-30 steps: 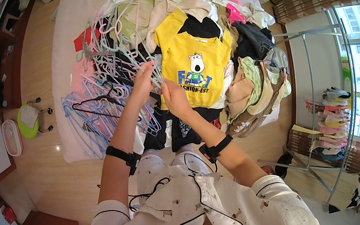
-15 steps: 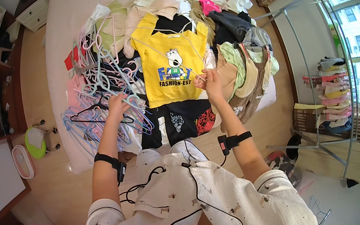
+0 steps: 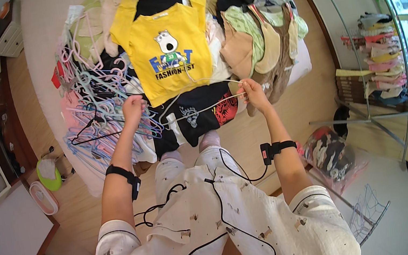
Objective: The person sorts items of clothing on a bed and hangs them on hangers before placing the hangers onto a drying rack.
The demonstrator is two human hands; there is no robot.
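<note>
A yellow sweatshirt [image 3: 169, 57] with a cartoon animal print lies spread on the bed. Just right of its lower hem, my right hand [image 3: 254, 94] pinches a pale, thin clothes hanger [image 3: 211, 105] by one end. The hanger stretches leftward across the hem and over black clothing [image 3: 190, 114]. My left hand [image 3: 134, 108] is closed, its fingers curled, over the edge of a heap of hangers [image 3: 91, 124] left of the sweatshirt. What those fingers hold, if anything, is hidden. A black hanger [image 3: 102, 137] lies beside my left wrist.
More clothes [image 3: 235, 42] are piled beyond and to the right of the sweatshirt on the bed [image 3: 42, 52]. A metal drying rack [image 3: 334, 11] stands at the right, near the window. A green stool [image 3: 49, 175] and an oval basin [image 3: 43, 198] sit on the floor at left.
My view has shifted so the bed appears higher and further left. My right hand has drawn the pale hanger off the sweatshirt's chest toward its hem. My left hand has come off the light-blue hanger.
</note>
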